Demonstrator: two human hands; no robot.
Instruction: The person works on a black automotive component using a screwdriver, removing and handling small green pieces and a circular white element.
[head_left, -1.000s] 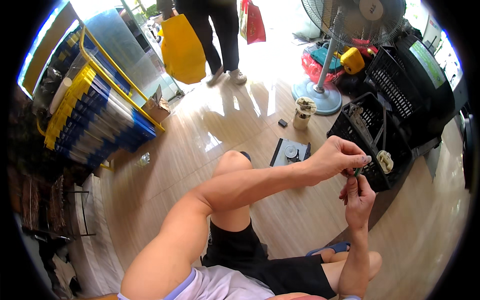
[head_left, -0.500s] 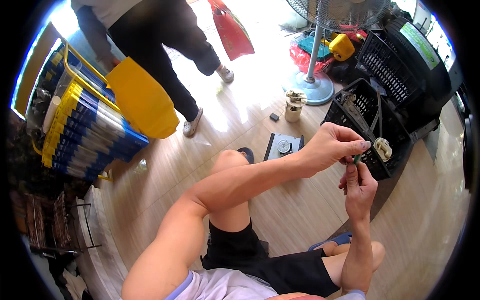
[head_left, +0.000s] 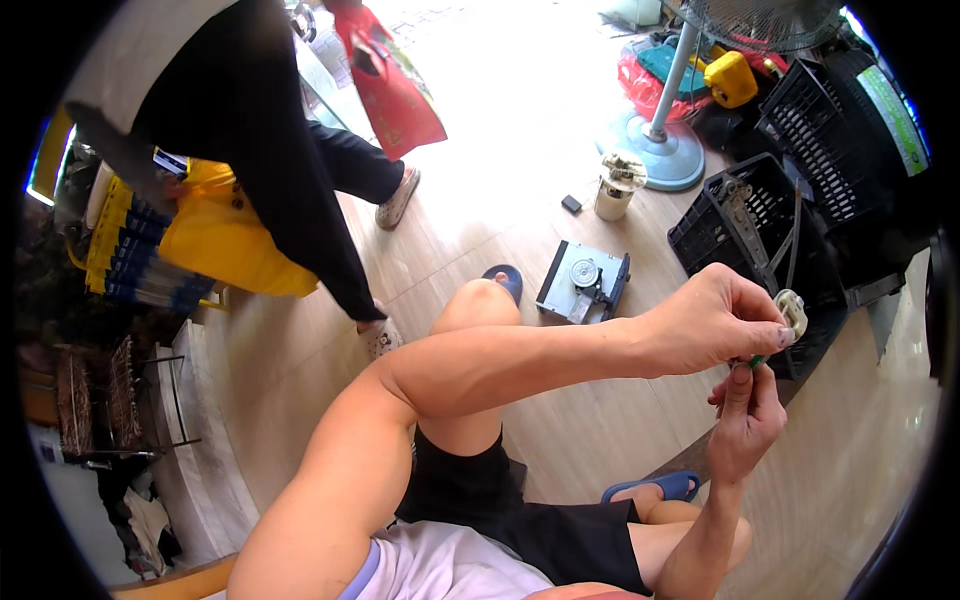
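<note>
Person in black trousers has stepped nearer at left. L hand & R hand, each grip pinched, hold sm. green piece, partly hidden, right side, near black plastic crate.

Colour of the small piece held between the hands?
Green where it shows; the small piece is mostly covered. Best view: head.

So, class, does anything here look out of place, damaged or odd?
A metal box-shaped device lies on the floor with its round mechanism exposed, as if a cover were missing. A pale cylindrical part and a small black block sit loose nearby. No spill shows.
</note>
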